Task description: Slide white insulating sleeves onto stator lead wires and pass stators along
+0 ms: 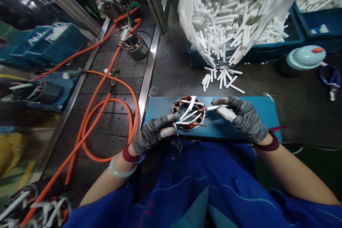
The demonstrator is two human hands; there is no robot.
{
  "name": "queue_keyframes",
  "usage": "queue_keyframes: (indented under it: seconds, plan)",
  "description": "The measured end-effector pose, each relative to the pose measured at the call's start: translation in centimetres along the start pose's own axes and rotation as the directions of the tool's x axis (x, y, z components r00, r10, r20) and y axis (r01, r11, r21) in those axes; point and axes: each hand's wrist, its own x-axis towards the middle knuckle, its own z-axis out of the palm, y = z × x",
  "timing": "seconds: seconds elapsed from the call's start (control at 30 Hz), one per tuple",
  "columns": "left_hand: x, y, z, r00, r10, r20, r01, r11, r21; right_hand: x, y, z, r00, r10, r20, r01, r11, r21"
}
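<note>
On my feed, a blue board (263, 110) lies on the bench. The left hand (153, 133), fingers slightly parted, meets the stator's near-left rim; I can't tell whether it grips. The right hand (244, 117) is pinched closed. Between them, the stator (176, 107) sits on the board. The right fingertips hold a white tube (212, 107), its end at a copper lead (201, 109).

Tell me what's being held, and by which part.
Right grip: a white tube, by the end away from the coil. Left grip: at the coil's left side; hold unclear.
</note>
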Motion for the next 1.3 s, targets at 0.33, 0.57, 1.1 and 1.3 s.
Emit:
queue_keyframes:
  seconds: [0.33, 0.57, 1.1, 1.3]
  plan:
    - [1.5, -0.3, 0.6, 0.983, 0.161, 0.094, -0.169, 0.981, 0.095, 2.7, -0.1, 0.5, 0.895, -0.285, 0.344, 0.423, 0.788, -0.447]
    - [2.9, 0.7, 1.3, 0.956, 0.151, 0.253, -0.235, 0.909, 0.345, 2.1, 1.0, 0.6, 0.838, 0.076, 0.540, -0.052, 0.997, -0.060]
    - [2.4, 0.6, 2.8, 0.934, 0.317, 0.167, -0.343, 0.656, 0.672, 2.5, 2.6, 1.2, 0.957, 0.037, 0.287, 0.013, 0.985, -0.171]
    - [2.0, 0.3, 4.5, 0.880, 0.475, -0.021, -0.322, 0.628, 0.709, 5.7, 6.4, -5.4, 0.968, 0.097, -0.232, -0.238, 0.651, -0.721]
